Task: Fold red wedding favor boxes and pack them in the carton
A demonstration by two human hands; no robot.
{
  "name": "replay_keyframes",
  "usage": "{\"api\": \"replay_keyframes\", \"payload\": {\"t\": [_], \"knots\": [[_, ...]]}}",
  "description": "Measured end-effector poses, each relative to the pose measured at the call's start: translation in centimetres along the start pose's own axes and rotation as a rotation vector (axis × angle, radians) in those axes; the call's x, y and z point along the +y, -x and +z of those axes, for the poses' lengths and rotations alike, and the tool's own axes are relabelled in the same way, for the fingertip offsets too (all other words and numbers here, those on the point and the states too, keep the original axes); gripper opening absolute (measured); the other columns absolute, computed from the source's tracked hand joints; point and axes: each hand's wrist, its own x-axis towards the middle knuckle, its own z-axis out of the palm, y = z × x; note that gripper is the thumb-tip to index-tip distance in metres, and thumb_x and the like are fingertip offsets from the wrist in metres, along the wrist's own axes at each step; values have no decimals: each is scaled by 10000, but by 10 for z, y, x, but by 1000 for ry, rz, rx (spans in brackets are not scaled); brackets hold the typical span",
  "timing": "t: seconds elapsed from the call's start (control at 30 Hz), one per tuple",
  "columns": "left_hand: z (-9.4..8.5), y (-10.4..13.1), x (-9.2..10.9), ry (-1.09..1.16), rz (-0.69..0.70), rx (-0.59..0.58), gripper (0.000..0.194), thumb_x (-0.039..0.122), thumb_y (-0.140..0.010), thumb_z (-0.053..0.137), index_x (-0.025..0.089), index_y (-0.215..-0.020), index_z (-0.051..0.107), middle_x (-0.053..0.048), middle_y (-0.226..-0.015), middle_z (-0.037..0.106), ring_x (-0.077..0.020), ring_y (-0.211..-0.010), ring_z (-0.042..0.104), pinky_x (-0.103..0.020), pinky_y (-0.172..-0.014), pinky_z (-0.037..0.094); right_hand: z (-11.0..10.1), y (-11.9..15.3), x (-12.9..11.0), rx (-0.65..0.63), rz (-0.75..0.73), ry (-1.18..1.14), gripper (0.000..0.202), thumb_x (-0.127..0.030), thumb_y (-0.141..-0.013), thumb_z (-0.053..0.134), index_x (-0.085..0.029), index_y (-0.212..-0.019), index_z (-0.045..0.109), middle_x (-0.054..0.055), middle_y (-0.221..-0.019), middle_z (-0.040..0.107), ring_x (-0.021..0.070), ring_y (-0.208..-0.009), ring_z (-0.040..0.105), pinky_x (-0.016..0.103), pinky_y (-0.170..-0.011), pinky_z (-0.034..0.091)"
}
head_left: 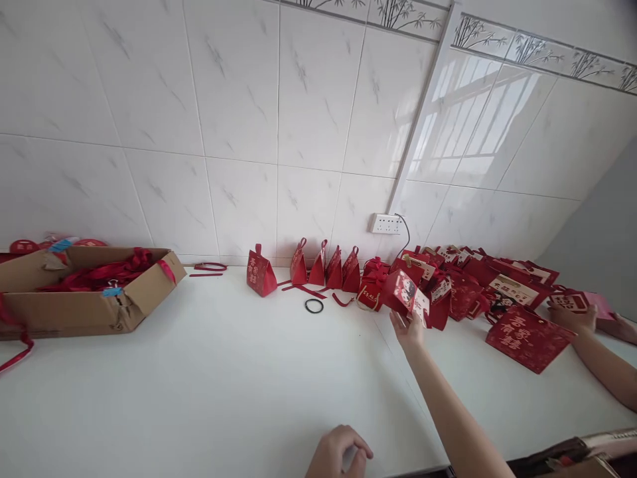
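Observation:
My right hand (411, 335) reaches to the right part of the table, its fingers gripping a red paper gift box (411, 294) with a white printed label from below. The box is tilted up in front of a pile of similar red boxes. My left hand (341, 453) rests near the table's front edge, with fingers loosely curled in and nothing visible in them. Left of the held box stands a small red box with a gold cord (369, 292). Several folded triangular red boxes (350, 270) with loop handles line the wall, and another triangular box (261, 272) stands apart.
A cardboard box (134, 307) of red ribbon sits at the left. A dark green ring (314, 306) and ribbon strips (308, 291) lie on the white table (239, 385). At the right, another person's hands (580, 318) hold a red item near a large red box (530, 338).

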Motion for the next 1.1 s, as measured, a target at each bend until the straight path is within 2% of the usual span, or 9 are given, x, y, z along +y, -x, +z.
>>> {"api": "replay_keyframes", "payload": {"t": [0.13,0.33,0.4,0.47,0.6,0.73,0.87,0.97,1.1], "knots": [[-39,-10,39,135,-16,-1,317,391,-882,439,153,-881,648,-79,-895,674,-207,-868,620,-295,-771,480,1,46,-4,27,-81,-136,501,-599,-935,303,-163,-1027,531,110,-1041,601,228,-926,627,344,-738,565],[-129,-58,98,56,309,521,364,404,-840,553,180,-1126,546,-103,-1204,563,-227,-1155,504,-352,-998,393,19,94,-68,-237,-258,-212,481,-643,-775,540,-166,-813,580,69,-794,649,233,-721,616,300,-594,519],[-154,-71,109,91,281,501,488,433,-793,615,183,-1200,511,-107,-1244,542,-239,-1180,493,-364,-989,410,29,106,-94,-343,-329,-213,429,-598,-791,574,-170,-807,600,51,-796,647,221,-724,605,283,-599,499],[-171,-79,116,168,205,358,491,466,-798,616,162,-1176,540,-101,-1112,608,-234,-1051,571,-357,-899,469,38,115,-115,-416,-479,-168,376,-545,-824,569,-173,-780,600,34,-777,624,194,-707,581,262,-593,475],[-188,-79,119,353,164,275,392,473,-814,620,123,-991,618,-64,-827,645,-194,-775,619,-303,-708,511,57,121,-139,-440,-770,-51,315,-437,-914,484,-171,-775,579,17,-722,568,145,-640,531,231,-552,441],[-198,-70,126,358,174,298,282,420,-791,670,149,-800,593,14,-644,536,-110,-578,515,-203,-531,425,76,120,-148,-411,-729,-240,253,-379,-922,535,-206,-1106,563,23,-853,623,154,-729,591,243,-616,507],[-205,-61,134,210,192,284,371,386,-802,660,156,-603,447,60,-538,340,-54,-474,316,-163,-436,269,89,119,-153,-280,-791,-289,100,-293,-923,565,-227,-967,627,-13,-755,613,107,-605,551,184,-511,444],[-206,-60,134,134,182,306,302,397,-826,631,162,-668,524,52,-551,368,-67,-488,344,-167,-445,298,87,118,-156,-244,-872,-254,76,-229,-918,579,-228,-892,650,-12,-803,632,109,-706,582,186,-599,467],[-200,-63,129,15,221,339,242,415,-832,631,190,-916,660,1,-729,587,-112,-614,524,-184,-525,407,75,116,-157,-202,-864,-221,61,-229,-878,652,-228,-820,671,-7,-818,651,125,-739,587,206,-609,467]]}}
